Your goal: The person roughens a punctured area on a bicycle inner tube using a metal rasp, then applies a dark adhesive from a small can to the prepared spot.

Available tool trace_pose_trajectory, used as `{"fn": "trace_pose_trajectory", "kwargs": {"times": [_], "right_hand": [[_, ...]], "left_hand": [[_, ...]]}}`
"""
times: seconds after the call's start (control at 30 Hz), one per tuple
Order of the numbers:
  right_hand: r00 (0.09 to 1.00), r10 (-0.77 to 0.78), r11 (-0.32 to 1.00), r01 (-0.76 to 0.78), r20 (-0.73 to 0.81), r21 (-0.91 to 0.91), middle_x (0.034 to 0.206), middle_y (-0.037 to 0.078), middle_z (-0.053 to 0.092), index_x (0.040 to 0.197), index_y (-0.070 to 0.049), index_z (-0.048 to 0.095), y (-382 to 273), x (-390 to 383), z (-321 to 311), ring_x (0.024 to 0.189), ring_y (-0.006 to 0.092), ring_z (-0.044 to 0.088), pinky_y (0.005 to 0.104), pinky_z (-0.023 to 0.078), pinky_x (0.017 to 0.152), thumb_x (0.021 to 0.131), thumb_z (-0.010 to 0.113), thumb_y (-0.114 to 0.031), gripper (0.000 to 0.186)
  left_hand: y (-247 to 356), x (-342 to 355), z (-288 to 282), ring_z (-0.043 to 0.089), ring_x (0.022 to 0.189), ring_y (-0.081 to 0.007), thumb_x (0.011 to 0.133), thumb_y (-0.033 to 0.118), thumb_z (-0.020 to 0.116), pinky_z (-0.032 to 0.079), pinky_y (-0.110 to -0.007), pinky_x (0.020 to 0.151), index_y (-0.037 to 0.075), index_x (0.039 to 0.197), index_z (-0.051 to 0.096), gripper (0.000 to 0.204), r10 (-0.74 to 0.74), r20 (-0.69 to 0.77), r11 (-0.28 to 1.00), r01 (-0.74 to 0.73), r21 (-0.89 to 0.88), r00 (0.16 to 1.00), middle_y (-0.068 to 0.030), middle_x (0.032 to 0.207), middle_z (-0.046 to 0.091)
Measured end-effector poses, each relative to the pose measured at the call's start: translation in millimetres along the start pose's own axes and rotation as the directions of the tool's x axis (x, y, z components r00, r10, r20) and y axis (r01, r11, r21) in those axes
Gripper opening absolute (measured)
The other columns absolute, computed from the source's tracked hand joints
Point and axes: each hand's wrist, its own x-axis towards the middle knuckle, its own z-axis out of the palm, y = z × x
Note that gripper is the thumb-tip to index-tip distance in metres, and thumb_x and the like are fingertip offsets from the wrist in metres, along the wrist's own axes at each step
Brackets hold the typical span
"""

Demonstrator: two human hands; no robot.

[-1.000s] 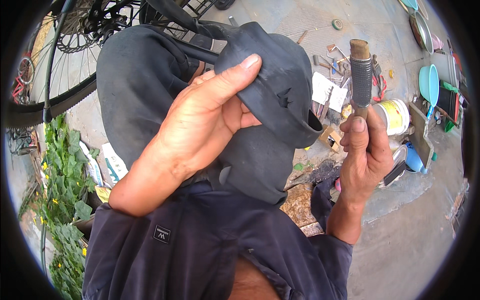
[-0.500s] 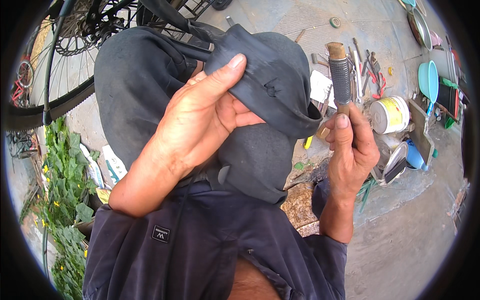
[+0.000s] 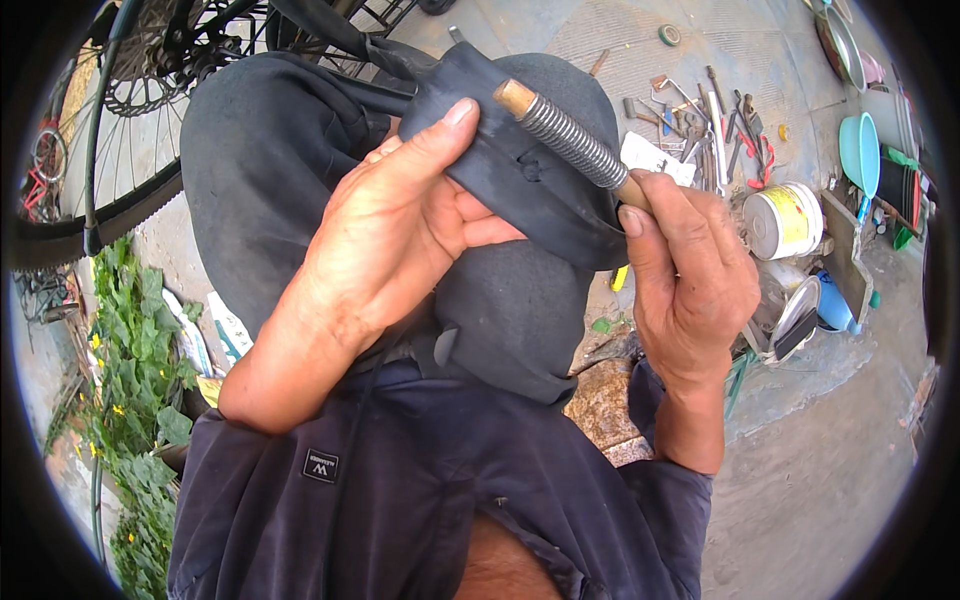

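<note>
While inner tube (image 3: pixel 560 212) is pinched by left fingers (image 3: pixel 490 230), coil-wrapped stick (image 3: pixel 572 140) by right fingers (image 3: pixel 685 220), steady tension is needed.

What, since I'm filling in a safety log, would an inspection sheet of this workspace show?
Surface: grey floor, with a ridged patch.
Work items: black rubber tube with a ragged tear; coil-wrapped rod.
Clutter: hand tools loose beside white paper; white bucket nearby.
Hands: left hand grips the tube, thumb on top; right hand holds the rod over it, contact unclear.
Cables: thin dark line beside the plants; cable or hose unclear.
Surroundings: bicycle wheel upper left; turquoise basin at right.
</note>
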Motion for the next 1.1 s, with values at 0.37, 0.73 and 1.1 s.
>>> {"fn": "trace_pose_trajectory", "kwargs": {"times": [0.37,0.73,1.1], "right_hand": [[0.987,0.159,0.985,-0.159,0.001,0.068,0.083,0.008,0.067,0.113,0.003,0.07,13.0,-15.8,-12.6,0.065,0.0156,0.057,0.0271,0.045,0.06,0.092,0.074,-0.002,0.023],[0.818,0.553,0.581,-0.514,0.157,0.631,0.078,-0.001,0.062,0.106,0.0,0.067,-2.2,-2.4,-1.4,0.062,0.0035,0.048,0.0188,0.037,0.055,0.097,0.072,-0.013,0.017],[0.726,0.582,0.434,-0.658,0.366,0.615,0.083,0.013,0.068,0.122,0.009,0.061,-54.5,-9.7,-9.4,0.061,0.0137,0.062,0.0247,0.053,0.054,0.106,0.054,-0.013,0.028]], "left_hand": [[5.6,1.5,15.0,0.071,0.114,-0.0326,0.11,0.036,0.044,0.057,-0.052,0.099,-0.003,0.136,0.057,0.049,-0.034,-0.189,0.972,0.076,0.221,0.981,-0.0206,0.125,0.071],[8.0,-9.8,16.9,0.076,0.093,-0.0279,0.101,0.031,0.065,0.063,-0.045,0.083,-0.007,0.112,0.07,0.04,0.055,-0.149,0.958,-0.01,0.287,0.987,-0.0199,0.105,0.075],[-10.0,-10.3,18.5,0.074,0.091,-0.0233,0.1,0.03,0.063,0.063,-0.043,0.08,-0.003,0.109,0.071,0.034,0.12,-0.198,0.986,-0.094,0.136,0.973,-0.0116,0.104,0.075]]}}
